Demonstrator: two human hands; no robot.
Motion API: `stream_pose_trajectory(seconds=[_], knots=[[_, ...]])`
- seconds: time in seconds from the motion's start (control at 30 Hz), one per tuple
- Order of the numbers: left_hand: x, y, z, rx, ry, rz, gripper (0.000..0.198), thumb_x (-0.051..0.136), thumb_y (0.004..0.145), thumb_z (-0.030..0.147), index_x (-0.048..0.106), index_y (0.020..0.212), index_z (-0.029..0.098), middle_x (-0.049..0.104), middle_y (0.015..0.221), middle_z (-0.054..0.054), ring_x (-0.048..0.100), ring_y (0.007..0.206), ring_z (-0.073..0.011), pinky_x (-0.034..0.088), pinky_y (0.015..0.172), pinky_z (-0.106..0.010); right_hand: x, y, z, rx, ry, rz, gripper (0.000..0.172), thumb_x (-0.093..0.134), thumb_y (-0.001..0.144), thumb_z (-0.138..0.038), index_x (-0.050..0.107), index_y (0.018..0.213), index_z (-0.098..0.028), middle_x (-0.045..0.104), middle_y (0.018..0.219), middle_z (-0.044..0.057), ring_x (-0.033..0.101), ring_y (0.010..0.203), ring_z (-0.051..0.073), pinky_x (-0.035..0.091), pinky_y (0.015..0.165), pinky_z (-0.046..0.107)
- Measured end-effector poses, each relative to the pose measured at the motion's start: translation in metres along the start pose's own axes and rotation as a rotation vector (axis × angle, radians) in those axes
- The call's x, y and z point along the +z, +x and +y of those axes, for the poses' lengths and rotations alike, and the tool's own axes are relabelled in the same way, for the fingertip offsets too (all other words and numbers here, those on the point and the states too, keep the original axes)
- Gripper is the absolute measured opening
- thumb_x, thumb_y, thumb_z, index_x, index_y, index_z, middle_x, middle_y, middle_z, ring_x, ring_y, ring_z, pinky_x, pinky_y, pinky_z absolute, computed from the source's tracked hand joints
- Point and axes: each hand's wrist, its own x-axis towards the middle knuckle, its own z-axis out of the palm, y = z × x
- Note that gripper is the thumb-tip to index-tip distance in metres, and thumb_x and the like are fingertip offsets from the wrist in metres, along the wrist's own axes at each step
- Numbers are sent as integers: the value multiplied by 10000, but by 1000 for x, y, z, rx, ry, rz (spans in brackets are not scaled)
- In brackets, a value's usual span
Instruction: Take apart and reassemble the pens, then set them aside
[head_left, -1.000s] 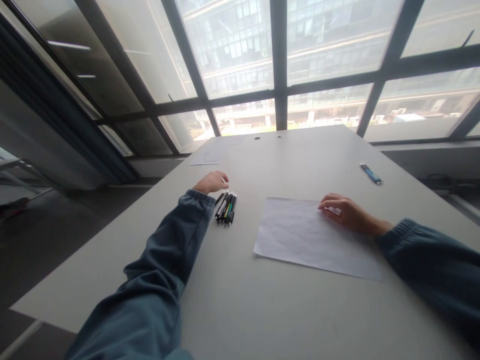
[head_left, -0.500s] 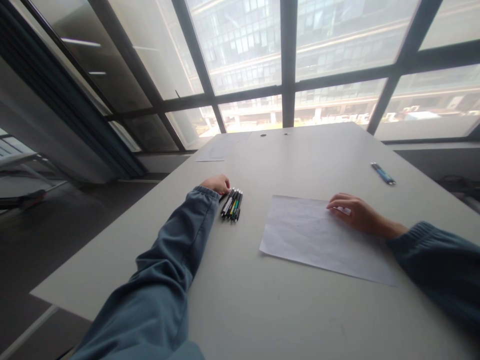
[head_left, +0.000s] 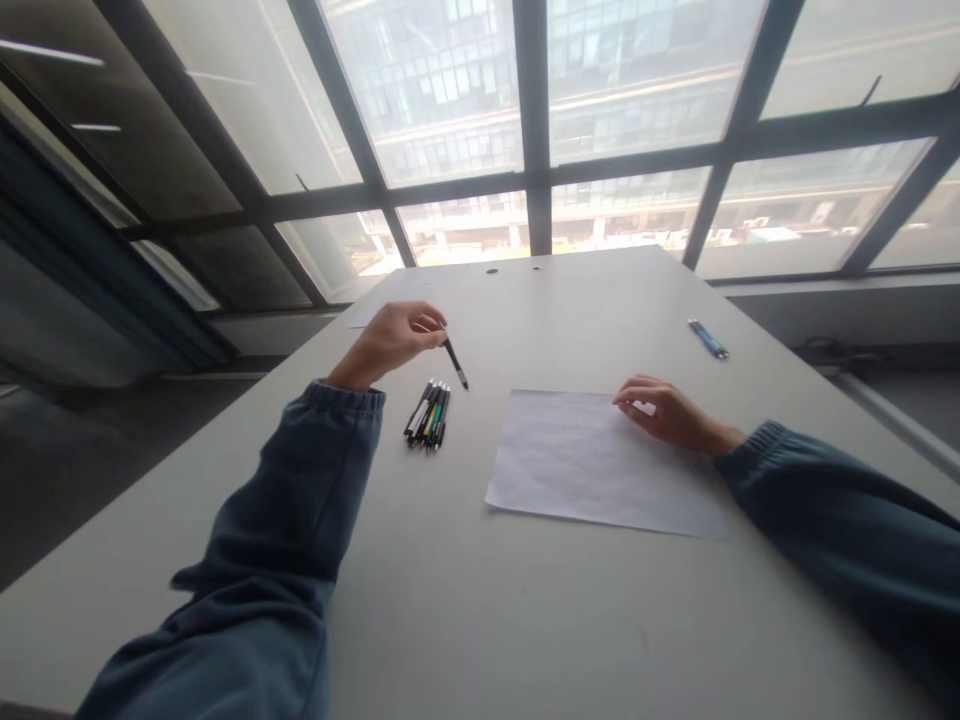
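My left hand (head_left: 401, 338) is raised above the table and closed on one end of a black pen (head_left: 456, 366). The pen slants down to the right, its lower tip free. Just below lies a bundle of several pens (head_left: 428, 416), mostly black with white, yellow and green parts, side by side on the table. My right hand (head_left: 661, 410) rests at the upper right part of a sheet of white paper (head_left: 577, 465). Its fingers are loosely bent, with a gap between thumb and fingers where white shows.
The white table (head_left: 480, 610) reaches to the windows. A few blue pens (head_left: 708, 339) lie together at the far right. Another sheet of paper (head_left: 358, 323) lies at the far left, partly behind my left hand. A dark curtain (head_left: 90, 240) hangs at the left.
My left hand has lifted up from beside the pen bundle, with the black pen now held in it. The view has turned a little to the right. My right hand stays on the paper.
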Motion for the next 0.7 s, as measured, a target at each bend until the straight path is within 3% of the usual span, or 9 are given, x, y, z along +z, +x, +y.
stream_pose_trajectory(seconds=[0.2, 0.33, 0.43, 0.57, 0.7], knots=[[74, -14, 39, 77, -480, 9, 436, 851, 681, 470, 724, 914, 124, 768, 826, -115, 746, 795, -234, 599, 763, -346, 3, 1, -5, 123, 98, 110, 228, 598, 938, -344, 712, 1086, -212, 700, 828, 43, 605, 676, 154, 517, 654, 294], [135, -27, 41, 16, -715, 109, 474, 874, 632, 505, 717, 865, 123, 765, 798, -105, 748, 763, -237, 608, 742, -363, 3, 0, -16, 251, 293, 180, 341, 620, 924, -457, 684, 1154, -214, 700, 819, 33, 640, 733, 163, 531, 680, 291], [169, -39, 35, -40, -792, 75, 447, 884, 626, 485, 734, 849, 128, 764, 770, -99, 745, 738, -231, 612, 729, -366, 5, -1, -23, 339, 408, 330, 371, 673, 880, -500, 695, 1109, -209, 703, 824, 37, 640, 733, 168, 543, 689, 308], [191, -49, 26, -82, -838, 57, 428, 886, 635, 461, 761, 872, 127, 769, 767, -102, 739, 710, -220, 615, 701, -357, 9, -4, -27, 432, 476, 435, 309, 730, 825, -497, 734, 886, -194, 702, 738, 38, 616, 640, 163, 522, 601, 303], [197, -51, 22, -95, -787, 49, 426, 883, 645, 448, 792, 909, 127, 775, 773, -102, 715, 664, -190, 608, 672, -326, 11, -9, -26, 472, 520, 471, 291, 773, 788, -449, 754, 913, -187, 717, 753, 43, 638, 663, 172, 537, 626, 317]])
